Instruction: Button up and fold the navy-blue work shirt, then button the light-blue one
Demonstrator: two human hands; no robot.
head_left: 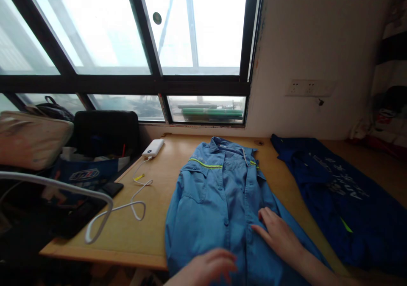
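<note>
A light blue work jacket point(197, 209) with a yellow-green stripe across the chest lies front up on the wooden table, collar toward the window. Its front is unfastened, the two edges lying a little apart. My right hand point(280, 235) rests on the right front panel, thumb apart from the fingers, holding nothing that I can see. At the bottom edge of the view, my left hand point(206, 267) is over the lower left panel, fingers loosely stretched and slightly blurred. Whether it touches the cloth cannot be told. The jacket's hem is out of view.
A dark blue garment point(337, 184) with white lettering lies to the right on the table point(152, 235). On the left, a white power bank point(153, 148) has a white cable point(136, 203) looping toward me. A black chair point(106, 129) holding bags stands beyond the table's left edge.
</note>
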